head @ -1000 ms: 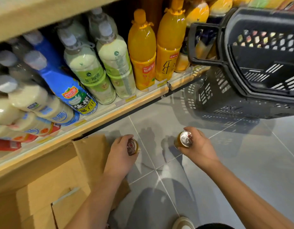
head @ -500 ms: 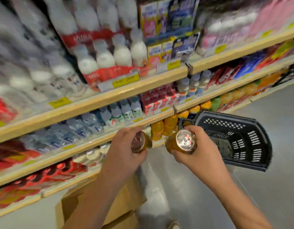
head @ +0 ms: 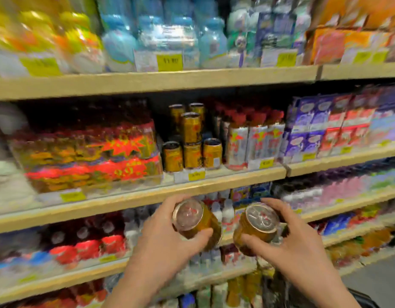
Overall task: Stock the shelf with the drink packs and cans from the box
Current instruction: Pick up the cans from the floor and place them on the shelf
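Head view, frame motion-blurred. Left hand (head: 163, 241) wrapped around a gold can (head: 193, 220), thumb across its front, silver lid tipped toward the camera. Right hand (head: 296, 247) gripping a second gold can (head: 256, 227) the same way, fingers over the far rim, thumb underneath. The two cans sit side by side, close but not touching, held in front of the lip of the wooden shelf (head: 147, 198). On that shelf just above the hands: a cluster of matching gold cans (head: 192, 150), three along the front, more stacked on top and behind. Left of the cluster, shrink-wrapped multipacks (head: 92, 156) in red and gold. Right of it, tall silver cans with red tops (head: 254, 141). Yellow price tag (head: 196, 175) on the shelf edge below the cluster. Box not in view.
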`<state>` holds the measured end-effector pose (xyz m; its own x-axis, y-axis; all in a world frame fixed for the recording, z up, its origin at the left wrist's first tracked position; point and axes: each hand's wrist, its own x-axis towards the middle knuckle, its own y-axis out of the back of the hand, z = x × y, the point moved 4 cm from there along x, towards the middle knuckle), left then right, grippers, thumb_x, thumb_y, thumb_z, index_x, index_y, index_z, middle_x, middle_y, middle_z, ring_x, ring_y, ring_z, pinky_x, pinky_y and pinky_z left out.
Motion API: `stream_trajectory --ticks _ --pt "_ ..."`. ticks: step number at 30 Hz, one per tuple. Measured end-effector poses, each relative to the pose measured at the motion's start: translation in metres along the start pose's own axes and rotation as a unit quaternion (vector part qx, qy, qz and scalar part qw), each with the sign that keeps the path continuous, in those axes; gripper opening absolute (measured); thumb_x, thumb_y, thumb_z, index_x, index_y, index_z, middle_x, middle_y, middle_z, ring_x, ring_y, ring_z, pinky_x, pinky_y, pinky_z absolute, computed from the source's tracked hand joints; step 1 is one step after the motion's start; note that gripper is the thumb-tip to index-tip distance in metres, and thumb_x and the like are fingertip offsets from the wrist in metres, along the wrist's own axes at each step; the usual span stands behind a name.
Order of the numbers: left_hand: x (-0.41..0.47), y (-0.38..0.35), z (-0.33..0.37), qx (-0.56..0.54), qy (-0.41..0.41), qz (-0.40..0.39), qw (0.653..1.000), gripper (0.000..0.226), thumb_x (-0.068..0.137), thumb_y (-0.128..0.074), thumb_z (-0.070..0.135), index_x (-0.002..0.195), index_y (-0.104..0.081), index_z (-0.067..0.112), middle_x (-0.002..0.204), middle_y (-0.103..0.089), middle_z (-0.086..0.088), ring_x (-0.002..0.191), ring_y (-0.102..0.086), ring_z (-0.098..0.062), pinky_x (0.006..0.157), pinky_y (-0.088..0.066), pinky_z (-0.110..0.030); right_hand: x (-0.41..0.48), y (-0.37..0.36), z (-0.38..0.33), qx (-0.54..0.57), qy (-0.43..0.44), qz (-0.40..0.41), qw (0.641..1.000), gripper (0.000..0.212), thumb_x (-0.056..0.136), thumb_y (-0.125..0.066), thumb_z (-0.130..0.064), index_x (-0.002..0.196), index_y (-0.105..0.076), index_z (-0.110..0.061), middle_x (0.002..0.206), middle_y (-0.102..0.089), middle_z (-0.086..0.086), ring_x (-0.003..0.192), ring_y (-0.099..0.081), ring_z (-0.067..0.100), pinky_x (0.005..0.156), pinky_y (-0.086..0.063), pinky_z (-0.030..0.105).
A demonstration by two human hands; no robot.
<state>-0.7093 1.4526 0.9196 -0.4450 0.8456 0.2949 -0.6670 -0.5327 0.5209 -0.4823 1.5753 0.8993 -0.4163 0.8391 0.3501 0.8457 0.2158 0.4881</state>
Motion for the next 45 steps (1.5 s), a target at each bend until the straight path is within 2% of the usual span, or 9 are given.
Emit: stream_trajectory --ticks 6,10,16,22,25,28,30,38,45 --pt "0.02 0.041 0.018 0.001 -0.055 0.045 0.998 0.064 0.061 -0.074 0.067 0.119 -0.046 0.065 0.114 -0.047 0.052 0.104 -0.047 0.027 0.07 -0.039 0.005 0.029 -0.001 -0.053 -0.006 0.04 -0.011 0.999 0.066 0.057 -0.086 -0.063 0.109 -0.047 -0.071 0.112 -0.057 -0.049 0.101 -0.055 -0.025 0.071 -0.044 0.0" --pt "0.038 0.053 0.014 0.007 -0.064 0.049 0.997 0.071 0.062 -0.073 0.069 0.127 -0.048 0.058 0.117 -0.05 0.044 0.106 -0.047 0.025 0.077 -0.045 -0.004 0.048 -0.008 -0.067 -0.004 0.054 -0.011 0.998 0.063 0.059 -0.088 -0.059 0.11 -0.051 -0.069 0.112 -0.06 -0.045 0.101 -0.059 -0.019 0.073 -0.047 0.001" --pt "0.056 0.059 0.003 0.025 -0.049 0.076 0.996 0.081 0.058 -0.067 0.076 0.134 -0.044 0.058 0.128 -0.048 0.038 0.114 -0.046 0.018 0.086 -0.04 -0.01 0.104 -0.017 -0.068 -0.022 0.067 -0.006 0.997 0.063 0.064 -0.085 -0.063 0.118 -0.054 -0.053 0.11 -0.065 -0.035 0.102 -0.061 -0.013 0.075 -0.051 0.011" --pt "0.074 0.062 -0.001 0.05 -0.022 0.125 0.991 0.079 0.061 -0.072 0.071 0.134 -0.046 0.058 0.126 -0.054 0.036 0.111 -0.052 0.016 0.09 -0.049 -0.016 0.191 -0.025 -0.067 -0.053 0.102 0.001 0.993 0.07 0.072 -0.085 -0.057 0.13 -0.048 -0.043 0.106 -0.053 -0.037 0.093 -0.048 -0.034 0.069 -0.041 -0.004" --pt "0.08 0.063 0.001 0.065 -0.017 0.152 0.986 0.076 0.058 -0.072 0.072 0.129 -0.047 0.061 0.125 -0.052 0.039 0.113 -0.047 0.022 0.085 -0.041 -0.008 0.226 -0.034 -0.063 -0.072 0.108 0.002 0.992 0.065 0.076 -0.084 -0.055 0.128 -0.05 -0.038 0.104 -0.054 -0.033 0.09 -0.058 -0.016 0.065 -0.042 0.003" --pt "0.084 0.062 0.006 0.091 -0.016 0.161 0.983 0.069 0.058 -0.07 0.074 0.122 -0.044 0.068 0.122 -0.049 0.044 0.113 -0.043 0.026 0.081 -0.038 -0.003 0.253 -0.047 -0.06 -0.107 0.101 -0.003 0.989 0.066 0.08 -0.082 -0.053 0.132 -0.06 -0.017 0.113 -0.063 -0.006 0.109 -0.06 0.014 0.078 -0.044 0.024" --pt "0.085 0.062 0.008 0.103 -0.015 0.16 0.982 0.068 0.061 -0.072 0.072 0.123 -0.045 0.066 0.121 -0.049 0.045 0.113 -0.042 0.027 0.08 -0.037 -0.002 0.264 -0.055 -0.061 -0.117 0.098 -0.008 0.988 0.054 0.081 -0.082 -0.047 0.12 -0.065 -0.015 0.1 -0.065 0.002 0.105 -0.064 0.026 0.074 -0.043 0.031" --pt "0.084 0.063 0.013 0.126 -0.02 0.155 0.98 0.073 0.062 -0.072 0.072 0.128 -0.043 0.065 0.121 -0.042 0.052 0.116 -0.039 0.025 0.082 -0.037 -0.004 0.279 -0.078 -0.059 -0.134 0.052 -0.032 0.989 0.08 0.093 -0.072 -0.038 0.156 -0.035 -0.006 0.147 -0.05 0.024 0.139 -0.042 0.039 0.101 -0.043 0.039" --pt "0.088 0.065 0.015 0.135 -0.019 0.154 0.979 0.074 0.064 -0.072 0.071 0.13 -0.039 0.065 0.12 -0.042 0.05 0.117 -0.038 0.024 0.082 -0.035 -0.004 0.277 -0.08 -0.064 -0.213 0.034 -0.065 0.974 0.077 0.098 -0.064 -0.042 0.157 -0.03 -0.006 0.154 -0.04 0.024 0.136 -0.046 0.039 0.098 -0.047 0.04"
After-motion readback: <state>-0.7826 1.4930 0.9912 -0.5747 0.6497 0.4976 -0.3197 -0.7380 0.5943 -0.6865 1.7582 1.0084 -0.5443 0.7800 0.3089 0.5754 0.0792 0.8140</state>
